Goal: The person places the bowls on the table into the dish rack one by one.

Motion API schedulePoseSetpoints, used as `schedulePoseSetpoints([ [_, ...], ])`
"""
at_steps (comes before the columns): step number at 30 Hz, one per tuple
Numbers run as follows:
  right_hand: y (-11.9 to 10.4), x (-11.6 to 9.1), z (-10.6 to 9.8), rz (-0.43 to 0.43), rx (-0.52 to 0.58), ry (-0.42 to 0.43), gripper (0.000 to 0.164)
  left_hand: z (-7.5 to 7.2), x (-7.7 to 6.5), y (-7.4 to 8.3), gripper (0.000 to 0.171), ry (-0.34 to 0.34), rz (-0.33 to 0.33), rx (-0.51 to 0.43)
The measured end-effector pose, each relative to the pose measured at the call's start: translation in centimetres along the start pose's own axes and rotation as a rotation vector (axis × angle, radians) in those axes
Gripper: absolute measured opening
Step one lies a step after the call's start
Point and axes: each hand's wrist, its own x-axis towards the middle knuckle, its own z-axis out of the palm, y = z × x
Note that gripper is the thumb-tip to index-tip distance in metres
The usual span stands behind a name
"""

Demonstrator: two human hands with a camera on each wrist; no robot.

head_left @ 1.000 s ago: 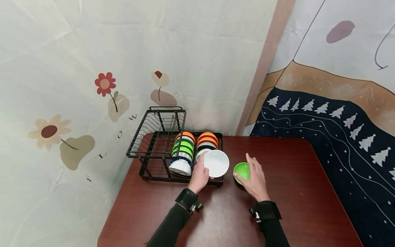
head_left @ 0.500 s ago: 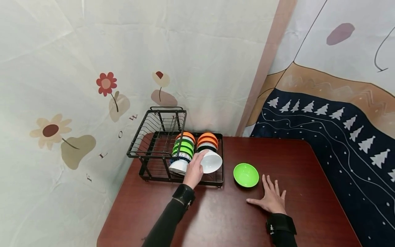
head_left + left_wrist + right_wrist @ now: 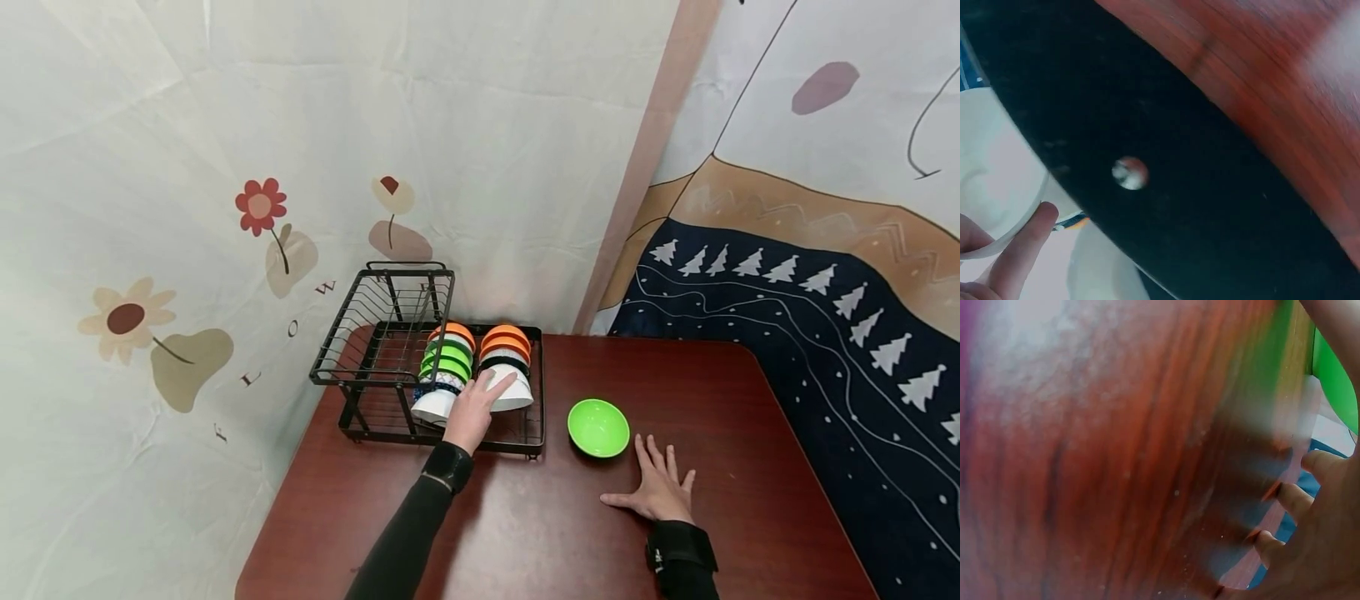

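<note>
My left hand point(image 3: 471, 415) pinches the rim of a white bowl point(image 3: 516, 394), which stands on its side at the front of the right row in the black dish rack point(image 3: 543, 400). The left wrist view has the bowl point(image 3: 997, 169) between the thumb and a finger point(image 3: 1025, 247). My right hand point(image 3: 658, 487) rests on the table with fingers spread and holds nothing. Just beyond its fingertips a green bowl point(image 3: 598, 428) sits upright, apart from the hand. In the right wrist view a black strap is out of sight, while several fingers point(image 3: 1297, 503) touch the tabletop.
Behind the held bowl are orange bowls point(image 3: 505, 337) and a black one point(image 3: 504, 362). The left row has orange, green point(image 3: 447, 367), patterned and white bowls point(image 3: 433, 406). A raised wire basket point(image 3: 375, 333) covers the rack's left side. The brown table point(image 3: 555, 533) meets a fabric backdrop.
My left hand has carried the white bowl left into the rack and tipped it back against the row. My right hand has drawn away from the green bowl, down onto the table.
</note>
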Motion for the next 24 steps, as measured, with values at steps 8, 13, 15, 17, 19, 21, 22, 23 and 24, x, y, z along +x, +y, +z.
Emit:
schedulePoseSetpoints([
  [8, -0.2, 0.1, -0.1, 0.010, 0.001, -0.004, 0.153, 0.8, 0.1, -0.4, 0.077, -0.040, 0.065, 0.199],
  [13, -0.2, 0.1, -0.2, 0.005, 0.000, 0.001, 0.152, 1.4, 0.2, -0.4, 0.076, -0.059, 0.043, 0.207],
  [15, -0.1, 0.0, -0.2, 0.001, 0.002, 0.005, 0.153, 1.7, 0.3, -0.4, 0.074, -0.069, 0.037, 0.217],
  [17, 0.0, 0.0, -0.2, 0.000, 0.003, 0.006, 0.153, 2.0, 0.3, -0.4, 0.069, -0.082, 0.030, 0.233],
  [19, -0.1, 0.0, -0.1, 0.004, 0.004, 0.001, 0.154, 2.3, 0.4, -0.3, 0.066, -0.101, 0.027, 0.258],
  [21, -0.1, 0.1, 0.0, 0.006, 0.002, 0.000, 0.154, 2.6, 0.3, -0.3, 0.064, -0.115, 0.030, 0.277],
  [22, -0.1, 0.1, 0.0, 0.007, 0.002, 0.001, 0.154, 2.6, 0.4, -0.3, 0.063, -0.120, 0.031, 0.278],
  [23, -0.2, 0.1, 0.0, 0.007, 0.002, 0.003, 0.153, 2.7, 0.4, -0.3, 0.062, -0.122, 0.033, 0.280],
  [24, -0.2, 0.0, 0.0, 0.008, 0.002, 0.003, 0.153, 2.7, 0.4, -0.3, 0.062, -0.125, 0.033, 0.278],
])
